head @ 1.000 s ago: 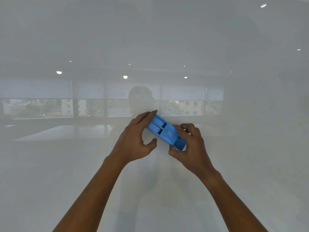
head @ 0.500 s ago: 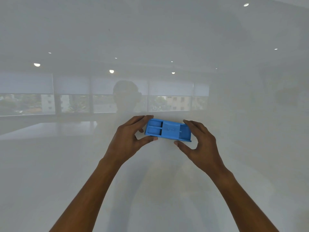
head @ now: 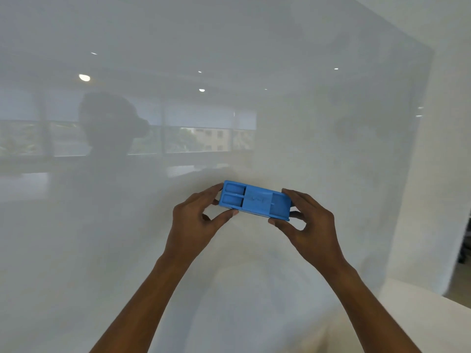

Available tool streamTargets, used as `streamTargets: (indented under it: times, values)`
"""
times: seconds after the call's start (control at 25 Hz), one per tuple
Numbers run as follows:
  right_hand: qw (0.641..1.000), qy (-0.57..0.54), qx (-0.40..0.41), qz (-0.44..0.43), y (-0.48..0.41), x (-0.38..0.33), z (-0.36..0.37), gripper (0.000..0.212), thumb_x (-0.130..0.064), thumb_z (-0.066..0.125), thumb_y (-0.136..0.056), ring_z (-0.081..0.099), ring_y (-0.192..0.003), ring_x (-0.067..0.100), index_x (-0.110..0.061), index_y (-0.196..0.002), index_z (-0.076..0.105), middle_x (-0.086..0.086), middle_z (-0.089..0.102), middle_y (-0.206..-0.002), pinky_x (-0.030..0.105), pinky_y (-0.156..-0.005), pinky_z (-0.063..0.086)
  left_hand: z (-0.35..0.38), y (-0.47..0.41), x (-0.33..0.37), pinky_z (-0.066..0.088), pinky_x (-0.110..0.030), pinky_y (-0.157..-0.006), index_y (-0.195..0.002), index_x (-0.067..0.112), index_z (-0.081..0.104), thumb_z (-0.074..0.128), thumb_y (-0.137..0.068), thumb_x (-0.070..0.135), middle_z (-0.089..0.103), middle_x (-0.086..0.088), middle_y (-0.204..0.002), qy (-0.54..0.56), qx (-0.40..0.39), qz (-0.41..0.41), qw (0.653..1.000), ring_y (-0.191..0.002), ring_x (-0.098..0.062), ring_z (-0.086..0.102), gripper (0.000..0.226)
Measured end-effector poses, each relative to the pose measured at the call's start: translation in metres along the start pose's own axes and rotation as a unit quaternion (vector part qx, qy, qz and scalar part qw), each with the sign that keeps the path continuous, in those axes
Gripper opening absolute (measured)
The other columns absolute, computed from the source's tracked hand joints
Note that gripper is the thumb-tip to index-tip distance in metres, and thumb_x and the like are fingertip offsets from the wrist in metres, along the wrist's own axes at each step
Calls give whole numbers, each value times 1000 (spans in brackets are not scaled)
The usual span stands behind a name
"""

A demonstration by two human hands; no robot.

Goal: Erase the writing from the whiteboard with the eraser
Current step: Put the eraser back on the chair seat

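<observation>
While its board-facing side is hidden, the eraser is pinched at either end, thumbs beneath, by left hand and right hand before the whiteboard.

- An eraser lies lengthwise against the whiteboard, near mid-scene.
- The left hand grips its left end, the right hand its right end.
</observation>
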State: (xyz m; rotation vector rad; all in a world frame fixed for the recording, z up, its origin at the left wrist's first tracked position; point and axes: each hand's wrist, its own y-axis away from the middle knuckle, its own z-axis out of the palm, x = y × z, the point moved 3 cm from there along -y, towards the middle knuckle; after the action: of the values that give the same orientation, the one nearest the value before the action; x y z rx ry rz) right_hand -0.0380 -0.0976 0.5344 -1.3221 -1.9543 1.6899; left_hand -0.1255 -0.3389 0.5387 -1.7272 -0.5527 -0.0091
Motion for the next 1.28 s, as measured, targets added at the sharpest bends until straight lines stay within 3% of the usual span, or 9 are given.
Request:
streamTargets:
  times: [0.24,0.44,0.6,0.72,0.88,1.08,1.2,1.28]
  values:
    - [994,96,15,47,34,36,-65,61,-27,85,-81,63,-92,4,-13,-136,64,-4,67,-124,13,-82,56,82,16,29,55,-19,-59,-134,16,71,93,-78,24,67,19,-107,89,-20,-16,996,-83,14,62,60]
    - [983,153,19,97,67,64,-111,62,-21,87,-79,61,-90,1,-13,-136,64,-7,65,-124,5,-82,50,149,43,47,56,-20,-59,-136,20,70,87,-81,35,74,6,-96,144,-54,-42,987,-74,-16,67,59]
    - [969,195,5,149,105,92,-142,63,-17,87,-80,60,-93,-1,-15,-138,61,-12,61,-125,1,-83,48,204,78,63,55,-8,-67,-134,16,72,91,-81,25,75,6,-99,190,-88,-67,976,-90,-10,67,58]
    - [957,216,-3,195,144,115,-163,64,-13,87,-80,60,-95,-1,-15,-138,61,-12,61,-124,1,-81,48,243,109,75,56,-8,-69,-127,14,75,92,-79,22,77,6,-105,230,-121,-102,960,-92,-8,68,50]
    - [936,249,-7,250,213,149,-189,63,-8,90,-75,61,-84,1,-9,-133,65,1,68,-123,1,-79,48,300,176,90,55,-6,-74,-123,13,77,92,-79,18,76,7,-106,249,-173,-144,942,-92,0,68,46]
    - [907,260,-19,331,303,186,-205,61,-6,88,-76,62,-91,9,-6,-132,65,5,70,-123,0,-81,47,356,264,103,54,-4,-82,-121,7,77,92,-79,16,78,0,-106,251,-249,-184,917,-84,-8,71,46]
    - [890,251,-21,380,354,202,-208,59,-5,87,-76,62,-89,10,-6,-131,65,2,70,-119,9,-79,53,383,312,106,56,-6,-82,-120,9,77,92,-78,16,76,-2,-105,245,-301,-213,897,-81,-10,71,45]
    - [872,253,-30,418,385,214,-207,59,-2,85,-78,62,-90,12,-5,-134,64,4,69,-120,3,-78,50,396,342,107,56,-7,-80,-122,10,76,91,-80,16,73,0,-106,239,-326,-226,886,-80,-12,72,46]
